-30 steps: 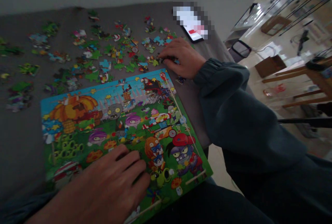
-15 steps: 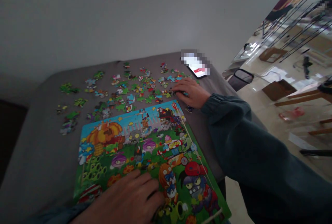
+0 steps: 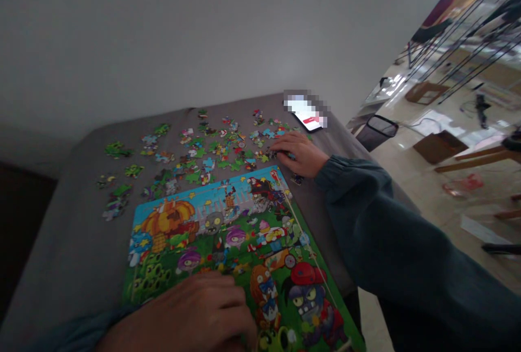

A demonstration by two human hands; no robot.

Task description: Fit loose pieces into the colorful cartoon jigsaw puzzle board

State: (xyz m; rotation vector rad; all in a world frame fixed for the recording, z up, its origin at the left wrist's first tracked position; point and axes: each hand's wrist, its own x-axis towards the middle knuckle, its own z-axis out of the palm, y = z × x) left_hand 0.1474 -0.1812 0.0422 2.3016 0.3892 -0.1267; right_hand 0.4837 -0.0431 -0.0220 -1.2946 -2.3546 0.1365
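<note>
A colourful cartoon puzzle board (image 3: 228,238) lies on the grey table (image 3: 73,232) in front of me. My left hand (image 3: 195,314) rests flat on the board's near edge, fingers stretched out and together. My right hand (image 3: 299,151) reaches past the board's far right corner, fingers curled down onto the loose puzzle pieces (image 3: 203,151) scattered beyond the board. Whether it grips a piece is hidden under the fingers. A dark sleeve covers my right arm.
A phone (image 3: 309,115) with a lit screen lies at the table's far right corner. A plain wall stands behind the table. To the right, on the shiny floor, are a black bin (image 3: 376,129), a cardboard box (image 3: 439,145) and wooden furniture.
The view has tilted upward, showing more wall and pushing the table lower in frame. Both hands stay where they were, left on the board, right on the loose pieces.
</note>
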